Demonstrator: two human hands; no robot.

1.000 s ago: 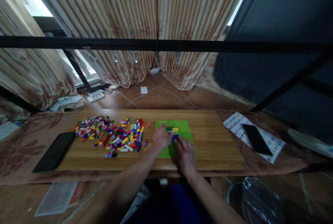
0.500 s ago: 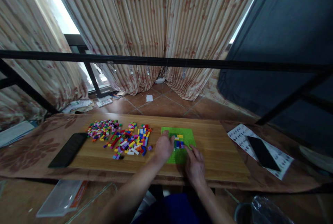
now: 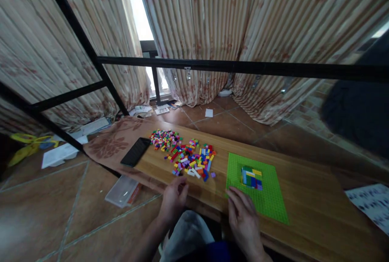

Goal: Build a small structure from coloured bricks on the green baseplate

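A bright green baseplate (image 3: 273,197) lies on the wooden board, carrying a low block of toy bricks (image 3: 252,177) in blue, green, yellow and purple. My right hand (image 3: 244,217) rests at the plate's near left corner, fingers stretched out and no brick visible in it. Just in front of a heap of loose toy bricks (image 3: 194,158) is my left hand (image 3: 174,195). Its fingers are loosely bent with the thumb apart, and nothing shows between them. Smaller pieces (image 3: 164,139) lie bunched at the heap's far left.
The wooden board (image 3: 310,197) lies over a patterned brown cloth (image 3: 112,142). A black phone-like slab (image 3: 135,151) is left of the bricks. A printed sheet (image 3: 372,205) lies at the far right. Black metal rails (image 3: 212,65) cross behind; a clear plastic lid or box (image 3: 122,191) is on the floor.
The view has swung left. Both hands have come off the brick block on the green plate; my left hand moved left to the loose bricks, my right hand to the plate's near edge.
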